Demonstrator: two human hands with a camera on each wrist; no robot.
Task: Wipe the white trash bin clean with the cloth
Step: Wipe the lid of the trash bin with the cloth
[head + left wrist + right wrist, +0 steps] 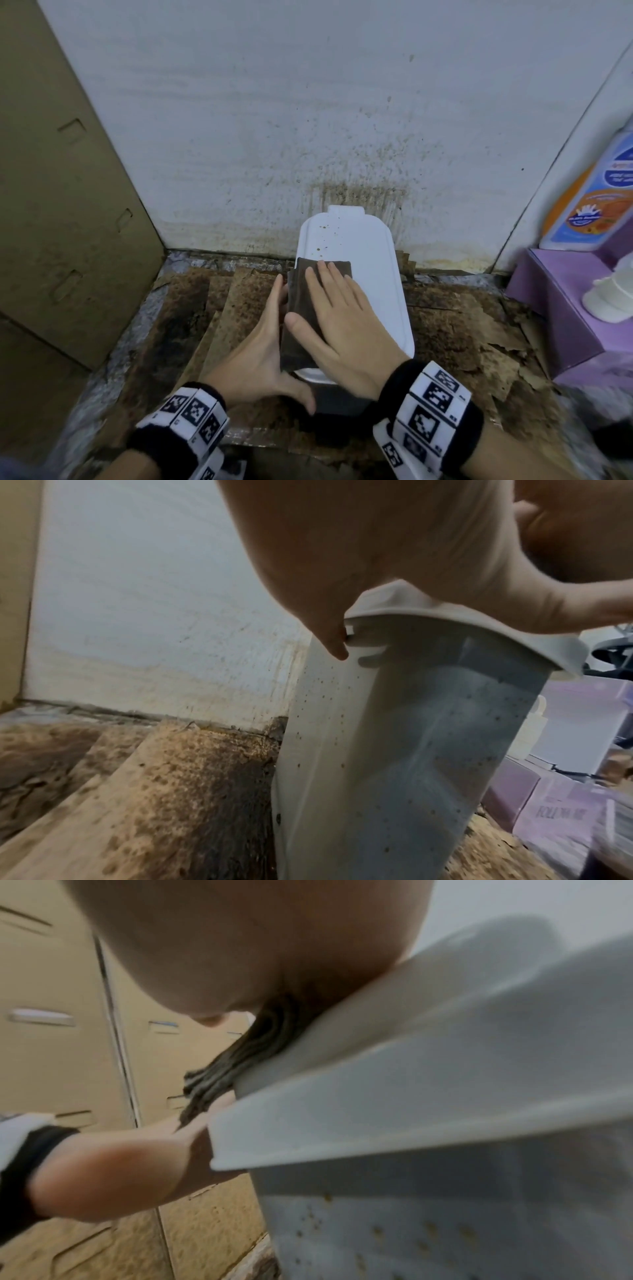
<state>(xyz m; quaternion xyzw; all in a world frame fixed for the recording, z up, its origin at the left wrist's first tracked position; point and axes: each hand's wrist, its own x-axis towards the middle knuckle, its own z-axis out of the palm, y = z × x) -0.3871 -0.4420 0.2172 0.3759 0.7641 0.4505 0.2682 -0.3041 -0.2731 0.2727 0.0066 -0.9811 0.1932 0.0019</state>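
The left hand (260,356) braces the white trash bin's (370,253) left edge, fingers straight, likely steadying it. The right hand (342,325), fingers spread flat, presses the folded brown cloth (301,301) onto the lid; brown specks (323,236) remain beyond, near the wall.

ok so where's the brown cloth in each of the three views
Head: the cloth lies centre frame on the left part of the bin lid, under the right hand.
Left wrist: not in view; the lid's rim hides its top.
Right wrist: folded edge centre-left, hanging over the lid edge.
Shared landmark: the white bin lid's rim.
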